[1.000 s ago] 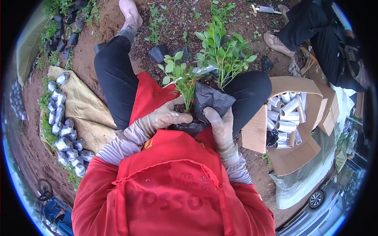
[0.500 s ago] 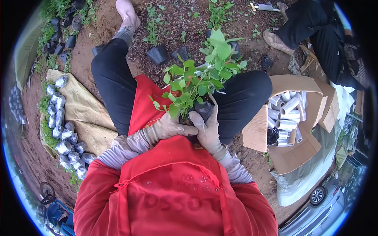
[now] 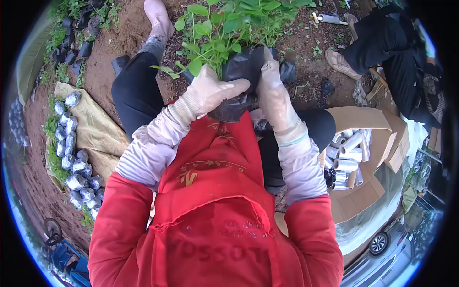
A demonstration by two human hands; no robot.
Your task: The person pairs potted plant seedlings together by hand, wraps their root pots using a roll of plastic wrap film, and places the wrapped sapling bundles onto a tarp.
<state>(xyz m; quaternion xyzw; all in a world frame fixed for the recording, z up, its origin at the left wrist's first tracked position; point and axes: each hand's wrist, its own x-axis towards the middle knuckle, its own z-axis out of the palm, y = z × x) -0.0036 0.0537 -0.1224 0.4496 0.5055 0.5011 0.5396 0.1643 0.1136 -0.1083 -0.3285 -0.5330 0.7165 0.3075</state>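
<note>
Leafy green seedlings (image 3: 215,36) in black plastic bags (image 3: 236,67) are held up in front of my knees, tilted away from me. Wearing a pale glove, my left hand (image 3: 210,91) closes round the left side of the bags, its thumb pointing right across the black plastic. On the right side, my right hand (image 3: 273,91), also gloved, grips the bags with its fingers upward; part of its fingers is hidden behind the plastic. A red apron (image 3: 220,158) lies over my lap below the bags.
A cardboard box (image 3: 356,201) of film rolls (image 3: 351,143) stands at the right. Several wrapped bundles (image 3: 71,126) lie beside a tan sack (image 3: 98,126) at the left. A person's legs (image 3: 382,48) are at the upper right. Black pots (image 3: 119,63) sit on the soil.
Both hands have moved up and away from my body with the bagged seedlings, which now lean toward the top of the view. My arms are stretched further out.
</note>
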